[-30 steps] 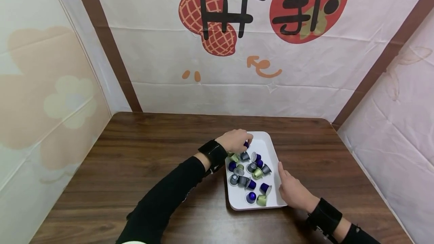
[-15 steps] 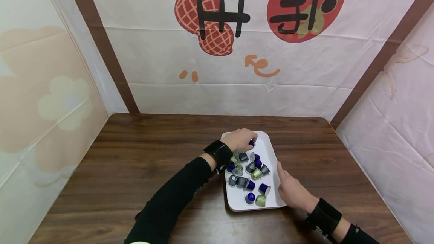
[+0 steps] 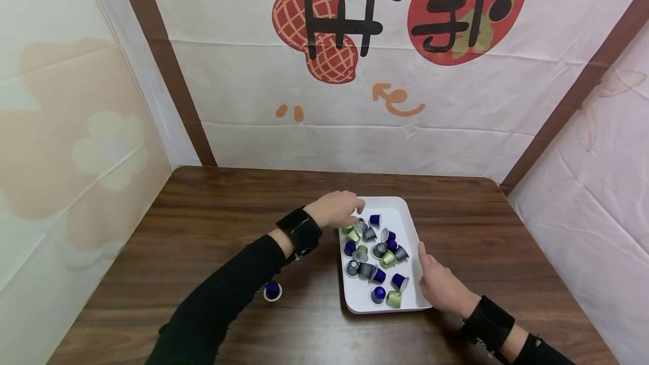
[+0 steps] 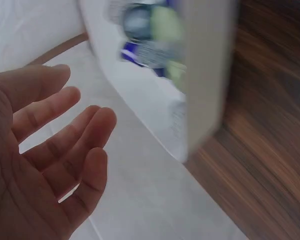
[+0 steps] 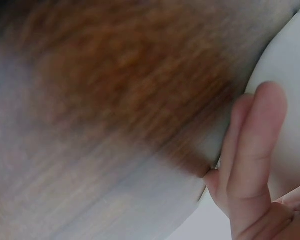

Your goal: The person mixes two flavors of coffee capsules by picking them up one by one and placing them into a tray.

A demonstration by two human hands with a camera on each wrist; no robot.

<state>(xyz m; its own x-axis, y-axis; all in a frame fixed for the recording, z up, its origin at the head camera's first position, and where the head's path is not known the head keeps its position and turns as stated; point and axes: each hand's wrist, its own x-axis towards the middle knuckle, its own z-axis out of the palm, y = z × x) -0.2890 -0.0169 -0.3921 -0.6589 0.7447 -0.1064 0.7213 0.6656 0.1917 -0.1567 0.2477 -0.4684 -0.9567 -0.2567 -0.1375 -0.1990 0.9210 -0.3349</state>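
Note:
My left hand hovers over the far left corner of a white tray. In the left wrist view its fingers are spread, loosely bent and hold nothing. Below and right of that hand, a dark blue coffee capsule lies near the tray's far end. Several blue, green and grey capsules fill the tray's middle and near part, such as a green capsule. My right hand rests along the tray's right side, its straight fingers against the white wall.
A blue capsule with a pale rim sits on the brown wooden table, beside my left sleeve. A printed white cloth hangs behind the table, with more cloth at both sides.
My left hand has let go of a blue capsule at the tray's far end and drawn back left. The blue capsule on the table now shows beside the sleeve. My right hand stays put.

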